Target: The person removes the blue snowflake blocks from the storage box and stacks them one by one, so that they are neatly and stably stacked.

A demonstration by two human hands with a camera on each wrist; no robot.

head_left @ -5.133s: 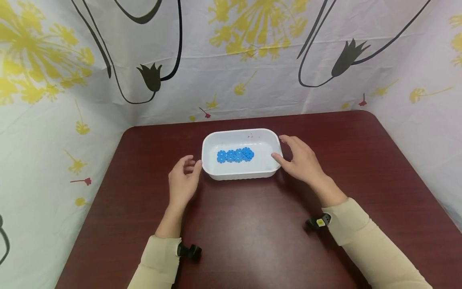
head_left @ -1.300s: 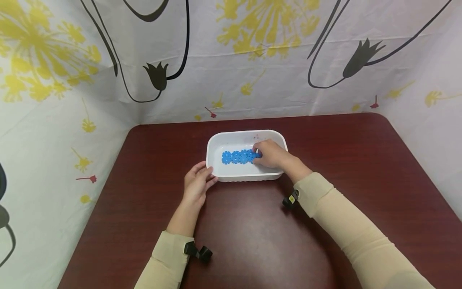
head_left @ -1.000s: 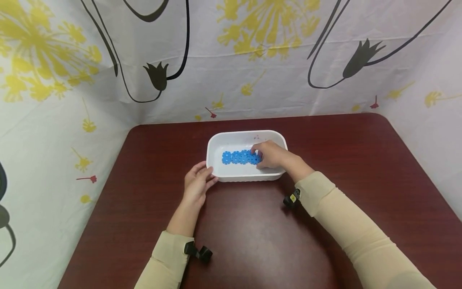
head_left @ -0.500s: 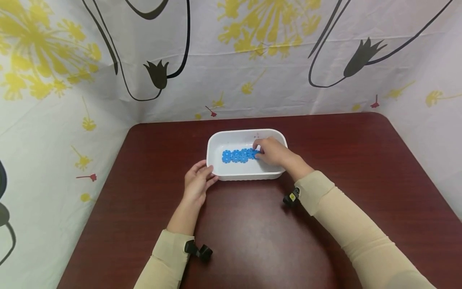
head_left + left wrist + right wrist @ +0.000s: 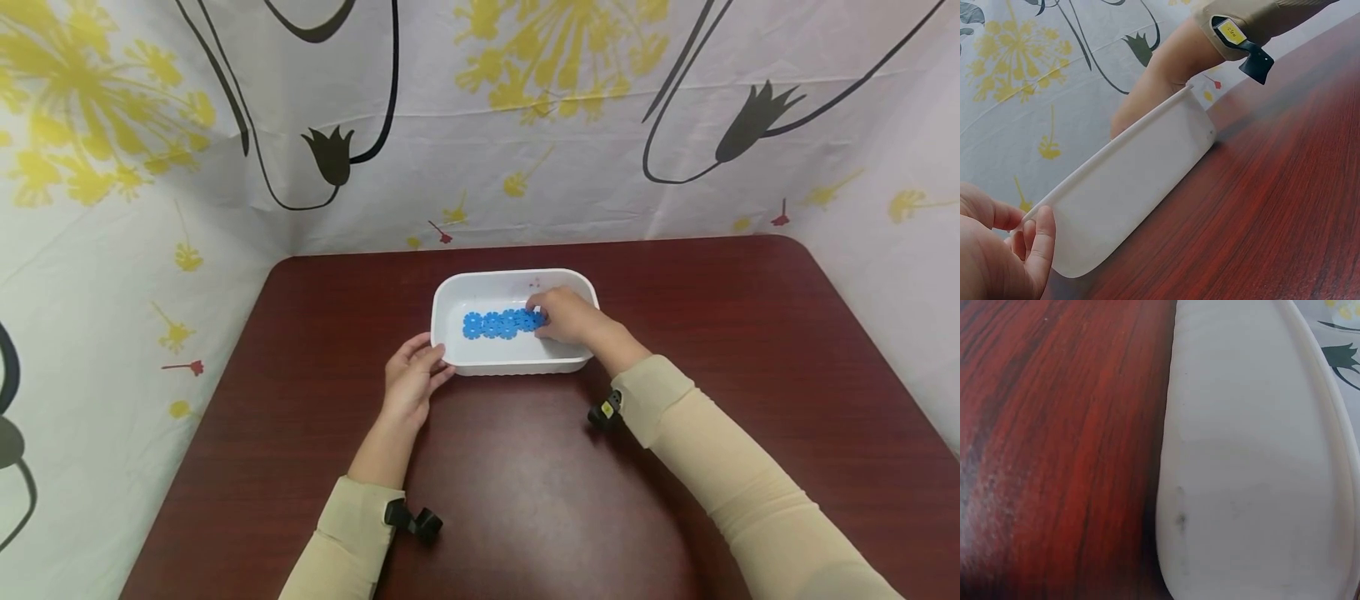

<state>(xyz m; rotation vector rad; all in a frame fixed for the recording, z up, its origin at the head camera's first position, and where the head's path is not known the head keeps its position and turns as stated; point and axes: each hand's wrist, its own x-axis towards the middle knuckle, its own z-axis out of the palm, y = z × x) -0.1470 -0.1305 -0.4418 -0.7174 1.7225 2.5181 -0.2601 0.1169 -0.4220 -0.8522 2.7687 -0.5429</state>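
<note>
A white plastic tray (image 5: 491, 364) sits on the table, with several blue snowflake-shaped discs (image 5: 491, 325) lying in a row on its floor. My left hand (image 5: 408, 383) grips the tray's near left corner, thumb over the rim and fingers against the outside wall. The left wrist view shows this left hand (image 5: 1007, 244) pinching the rim of the tray (image 5: 1129, 181). My right hand (image 5: 566, 315) reaches in over the tray's right side, thumb and fingers curled about the disc at the row's right end. In the right wrist view only the outer wall of the tray (image 5: 1254, 450) shows; the hand is hidden.
The dark red wooden table (image 5: 510, 467) extends around the tray. A white cloth (image 5: 570, 200) printed with flowers hangs behind and along both sides. Black wrist cameras (image 5: 414, 521) are strapped over the beige sleeves (image 5: 735, 483).
Since the earliest frame, my left hand has taken hold of the tray's corner, and my right has gone from its right rim to the discs. Lately the rightmost discs have shifted slightly away from me.
</note>
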